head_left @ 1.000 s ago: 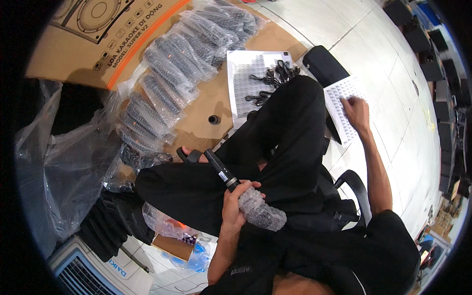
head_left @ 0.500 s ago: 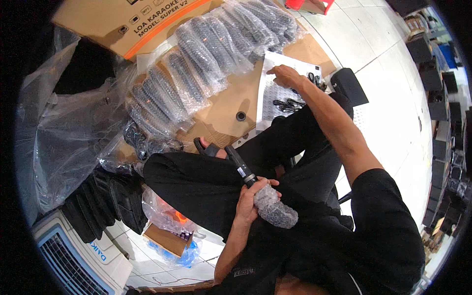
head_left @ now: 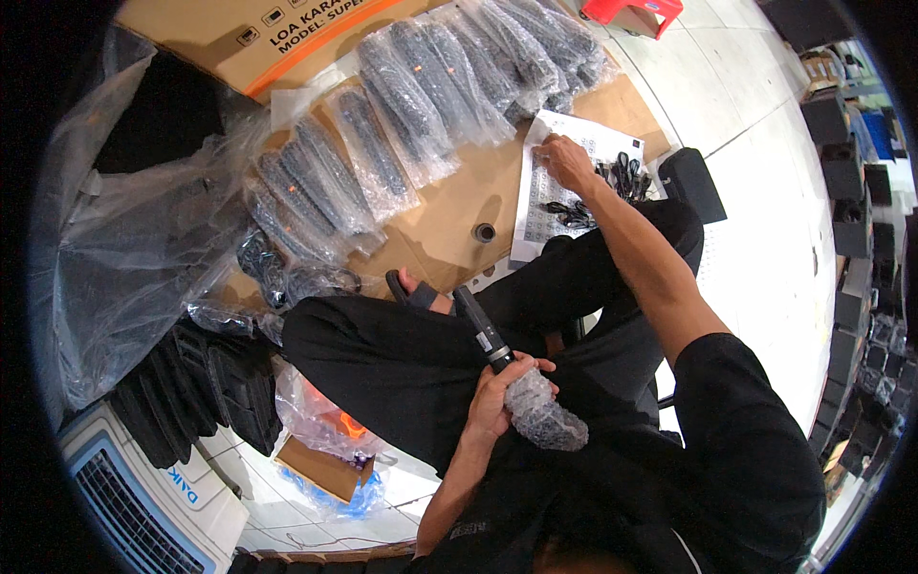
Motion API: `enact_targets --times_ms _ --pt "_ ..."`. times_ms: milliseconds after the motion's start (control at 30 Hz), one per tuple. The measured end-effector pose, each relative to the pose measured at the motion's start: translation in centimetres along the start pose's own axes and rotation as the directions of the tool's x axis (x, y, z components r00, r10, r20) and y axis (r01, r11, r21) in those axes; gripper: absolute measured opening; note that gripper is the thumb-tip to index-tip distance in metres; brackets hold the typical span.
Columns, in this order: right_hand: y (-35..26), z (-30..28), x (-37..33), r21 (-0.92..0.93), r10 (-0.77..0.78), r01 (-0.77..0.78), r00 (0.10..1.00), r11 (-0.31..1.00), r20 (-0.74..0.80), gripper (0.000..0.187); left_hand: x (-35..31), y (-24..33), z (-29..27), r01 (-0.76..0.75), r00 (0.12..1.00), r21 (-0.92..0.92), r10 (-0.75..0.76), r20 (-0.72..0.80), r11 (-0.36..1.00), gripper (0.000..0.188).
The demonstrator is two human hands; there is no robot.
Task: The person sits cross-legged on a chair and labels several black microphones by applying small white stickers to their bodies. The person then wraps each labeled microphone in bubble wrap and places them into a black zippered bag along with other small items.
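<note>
From the head view, I locate the mic (head_left: 475, 320) above the lap, enclosed by the left hand (head_left: 492, 397) near the wrap (head_left: 547, 411) on its head. Its long axis runs diagonally: bare end forward and left, wrapped end back and right, toward the torso. The right hand (head_left: 571, 165) is at the upper left of the sheet (head_left: 543, 191), fingers bent and close together; I cannot tell whether they pinch anything. Relative to the right hand, the mic lies back and left, well apart; the left hand is nearer.

Count, as I read it: one mic in hand; one sheet under the right hand; two cable bundles (head_left: 571, 212) on it; one cap (head_left: 484, 232) on the cardboard (head_left: 435, 230); one case (head_left: 691, 184) right of the sheet; at least eight packs (head_left: 411, 91), overlapping, exact number unclear.
</note>
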State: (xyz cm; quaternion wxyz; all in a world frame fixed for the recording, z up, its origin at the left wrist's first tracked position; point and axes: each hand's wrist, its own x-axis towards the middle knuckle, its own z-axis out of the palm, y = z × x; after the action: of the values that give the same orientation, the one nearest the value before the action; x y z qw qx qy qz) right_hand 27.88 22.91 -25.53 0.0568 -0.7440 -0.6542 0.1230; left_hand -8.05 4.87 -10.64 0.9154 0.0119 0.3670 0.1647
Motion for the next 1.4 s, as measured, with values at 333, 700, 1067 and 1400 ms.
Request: enact_targets --times_ms 333,700,1067,1400 --pt "0.5 0.6 0.4 0.099 -0.018 0.025 0.998 0.995 -0.067 0.02 0.3 -0.2 -0.3 -0.005 1.0 0.012 0.005 -0.006 1.0 0.014" --pt "0.5 0.4 0.5 0.124 0.0 0.006 0.999 0.992 -0.048 0.018 0.1 0.0 0.3 -0.005 1.0 0.008 0.005 -0.011 1.0 0.013" --pt "0.2 0.2 0.5 0.1 -0.042 0.05 0.996 0.994 -0.08 0.02 0.1 -0.1 0.2 -0.008 1.0 0.021 0.009 -0.018 1.0 0.017" --pt "-0.2 0.6 0.1 0.127 -0.028 0.041 0.995 0.991 -0.101 0.027 0.1 -0.1 0.2 -0.025 1.0 0.018 0.025 0.002 1.0 0.018"
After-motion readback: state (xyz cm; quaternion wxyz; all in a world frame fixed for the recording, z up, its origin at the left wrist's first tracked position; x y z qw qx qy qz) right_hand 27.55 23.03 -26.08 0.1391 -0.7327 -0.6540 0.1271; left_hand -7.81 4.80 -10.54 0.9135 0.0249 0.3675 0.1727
